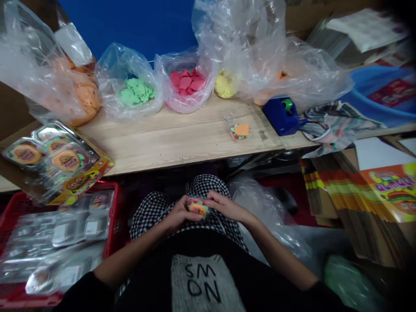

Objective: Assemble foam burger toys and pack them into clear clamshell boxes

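Over the lap, my left hand [179, 214] is closed round a small toy-like burger pack [197, 209] with an orange top, a printed label and green and red edges. The fingers of my right hand [225, 206] pinch its right side. A clear plastic shell seems to surround it, though blur hides the detail. On the wooden table [159, 145] ahead lies another orange-topped burger [241, 131] with green and red layers, beside a small clear piece [229, 117].
Bags of orange pieces [86, 97], green pieces [136, 92], red pieces [187, 82] and yellow pieces [225, 84] line the table's back. A blue tape dispenser [282, 116] stands right. A display box [86, 180] of packs and a red crate [115, 216] are left; flat cartons [344, 190] are right.
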Demonstrator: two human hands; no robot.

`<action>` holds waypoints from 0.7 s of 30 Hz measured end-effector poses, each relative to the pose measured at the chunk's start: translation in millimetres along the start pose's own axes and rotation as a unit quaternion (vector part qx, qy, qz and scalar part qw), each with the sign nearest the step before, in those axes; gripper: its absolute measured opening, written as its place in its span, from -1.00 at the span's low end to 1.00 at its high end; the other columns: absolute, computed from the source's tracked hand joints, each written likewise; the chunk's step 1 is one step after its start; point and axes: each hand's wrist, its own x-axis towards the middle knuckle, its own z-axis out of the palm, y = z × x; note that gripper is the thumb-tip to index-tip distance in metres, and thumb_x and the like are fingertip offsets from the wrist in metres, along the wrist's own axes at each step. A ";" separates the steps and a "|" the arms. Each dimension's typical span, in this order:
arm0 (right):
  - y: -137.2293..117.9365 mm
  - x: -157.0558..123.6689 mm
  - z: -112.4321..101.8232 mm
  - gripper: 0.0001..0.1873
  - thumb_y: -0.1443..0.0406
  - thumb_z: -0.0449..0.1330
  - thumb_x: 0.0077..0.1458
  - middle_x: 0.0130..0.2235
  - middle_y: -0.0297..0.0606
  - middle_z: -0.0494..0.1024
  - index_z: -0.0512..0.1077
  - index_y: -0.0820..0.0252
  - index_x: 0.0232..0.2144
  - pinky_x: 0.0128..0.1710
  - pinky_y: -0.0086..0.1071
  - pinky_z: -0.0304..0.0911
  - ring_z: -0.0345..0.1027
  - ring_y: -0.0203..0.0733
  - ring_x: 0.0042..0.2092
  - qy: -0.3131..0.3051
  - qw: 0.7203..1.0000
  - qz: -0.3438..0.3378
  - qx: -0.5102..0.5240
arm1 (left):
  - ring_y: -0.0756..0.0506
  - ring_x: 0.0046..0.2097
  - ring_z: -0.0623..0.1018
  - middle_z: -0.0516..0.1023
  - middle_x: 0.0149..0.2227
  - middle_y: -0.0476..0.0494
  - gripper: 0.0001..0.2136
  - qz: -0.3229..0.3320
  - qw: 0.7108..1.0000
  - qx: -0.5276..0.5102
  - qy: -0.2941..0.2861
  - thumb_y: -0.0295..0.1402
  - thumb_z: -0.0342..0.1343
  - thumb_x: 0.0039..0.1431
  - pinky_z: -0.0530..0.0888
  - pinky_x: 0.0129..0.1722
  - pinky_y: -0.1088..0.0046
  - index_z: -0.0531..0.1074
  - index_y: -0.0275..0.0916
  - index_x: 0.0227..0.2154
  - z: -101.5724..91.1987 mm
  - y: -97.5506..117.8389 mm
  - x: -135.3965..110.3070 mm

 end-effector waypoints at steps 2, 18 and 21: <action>-5.0 -5.9 2.7 -0.72 0.11 -0.05 0.11 -0.47 -0.41 0.16 0.16 0.18 -0.48 -0.41 -0.46 0.01 0.05 -0.35 -0.40 -0.022 0.999 -0.014 -0.029 | 0.00 -0.33 0.42 0.40 -0.37 -0.01 -0.48 0.003 0.996 0.090 -0.021 -0.45 0.34 -0.43 0.35 -0.32 0.48 0.24 -0.30 -0.31 -4.6 1.2 -7.8; -23.7 3.9 7.2 -0.74 0.16 -0.06 0.14 -0.47 -0.38 0.19 0.16 0.19 -0.50 -0.41 -0.44 0.00 0.07 -0.32 -0.40 -0.071 0.985 -0.059 -0.144 | 0.00 -0.30 0.39 0.37 -0.39 -0.09 -0.80 0.204 0.889 0.388 -0.133 -0.27 0.05 0.04 0.32 -0.28 0.51 0.48 -0.27 -0.35 -17.2 51.1 1.4; -17.6 1.3 16.2 -0.76 0.15 -0.03 0.12 -0.44 -0.37 0.21 0.16 0.19 -0.48 -0.39 -0.44 0.02 0.09 -0.31 -0.39 -0.036 0.992 -0.035 -0.115 | 0.00 -0.28 0.39 0.37 -0.38 -0.09 -0.80 0.185 0.900 0.378 -0.110 -0.28 0.04 0.05 0.31 -0.26 0.51 0.48 -0.26 -0.33 -17.9 43.8 -1.6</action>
